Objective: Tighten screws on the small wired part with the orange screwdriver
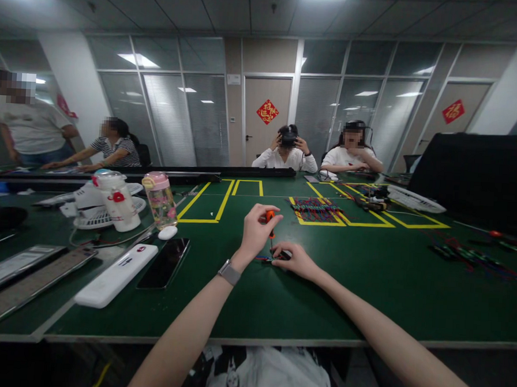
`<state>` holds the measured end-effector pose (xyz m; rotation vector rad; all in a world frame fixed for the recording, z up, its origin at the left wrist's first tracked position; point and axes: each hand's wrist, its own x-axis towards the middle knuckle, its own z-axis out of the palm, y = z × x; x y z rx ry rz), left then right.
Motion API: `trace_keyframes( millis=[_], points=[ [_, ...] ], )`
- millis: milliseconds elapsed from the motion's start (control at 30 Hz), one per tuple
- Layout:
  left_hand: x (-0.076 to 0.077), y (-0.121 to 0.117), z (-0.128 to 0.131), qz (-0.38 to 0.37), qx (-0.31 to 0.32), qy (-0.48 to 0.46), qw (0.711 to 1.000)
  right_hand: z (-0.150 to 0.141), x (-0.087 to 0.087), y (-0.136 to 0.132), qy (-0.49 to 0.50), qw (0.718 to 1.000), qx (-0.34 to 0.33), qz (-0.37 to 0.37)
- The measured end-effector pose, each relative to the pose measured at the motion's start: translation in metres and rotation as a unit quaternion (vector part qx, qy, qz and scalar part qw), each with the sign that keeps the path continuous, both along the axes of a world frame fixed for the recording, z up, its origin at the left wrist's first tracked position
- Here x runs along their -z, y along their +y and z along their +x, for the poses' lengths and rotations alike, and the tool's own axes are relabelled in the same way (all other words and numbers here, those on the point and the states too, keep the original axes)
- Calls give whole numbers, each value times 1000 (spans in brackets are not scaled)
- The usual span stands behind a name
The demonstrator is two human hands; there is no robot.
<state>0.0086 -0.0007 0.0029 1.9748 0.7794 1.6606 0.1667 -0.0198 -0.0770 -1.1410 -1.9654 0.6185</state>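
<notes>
My left hand (256,231) is closed around the orange handle of a screwdriver (270,216), held upright with its shaft pointing down. Under its tip lies a small dark electronic part with thin coloured wires (264,259) on the green table. My right hand (293,260) rests low on the table, thumb and fingers pinching this small wired part. Its exact shape is mostly hidden by the fingers. A watch sits on my left wrist.
Beyond my hands, a bundle of wired parts (316,210) lies within yellow tape. More wired boards (476,257) are at right. Left stand a phone (164,263), a white power bank (116,275) and a pink-lidded bottle (160,200). Several people are around the table.
</notes>
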Motion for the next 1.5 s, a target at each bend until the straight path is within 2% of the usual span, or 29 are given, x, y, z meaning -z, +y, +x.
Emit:
trace_keyframes(
  millis=[67,100,200,333,433,533,700,767,867,1000,1100,1200,1267,1367,1433,1500],
  points=[
    [-2,-4,-2,40,-47,24,998,0,0,0,-2,1000,3,1],
    [-3,-5,-2,49,-49,32,997,0,-1,0,-3,1000,3,0],
    [-5,-7,-2,24,8,30,999,0,-2,-1,-2,1000,5,-3],
    [-5,-3,1,-88,119,-33,988,-1,-2,-1,2,1000,4,-8],
    [-5,-1,2,-116,144,-61,981,-1,-2,-2,6,1000,3,-8],
    [-5,-2,1,-79,97,-47,991,-1,-2,-2,4,1000,4,-6],
    [-4,-7,-1,35,-29,28,999,-1,-3,-3,0,1000,6,-4],
    [-4,-9,0,67,-36,57,995,-1,-3,-2,1,1000,7,-4],
    [-4,-10,2,43,38,52,997,-1,-2,-2,-1,1000,4,-4],
    [-3,-4,4,-92,174,-27,980,0,-2,-1,0,1000,2,0],
    [-3,0,4,-139,208,-72,966,0,-1,-1,7,1000,-1,0],
    [-4,1,3,-143,195,-90,966,0,-1,-1,8,1000,0,-2],
    [-4,0,3,-120,164,-74,976,0,-1,-1,6,1000,0,-4],
    [-3,-4,2,-24,64,-10,998,-1,-3,-2,3,1000,1,-10],
    [-3,-9,1,57,-11,41,997,-1,-4,-3,2,1000,3,-11],
    [-3,-13,1,110,-50,80,989,-2,-5,-4,-2,1000,5,-9]
  ],
)
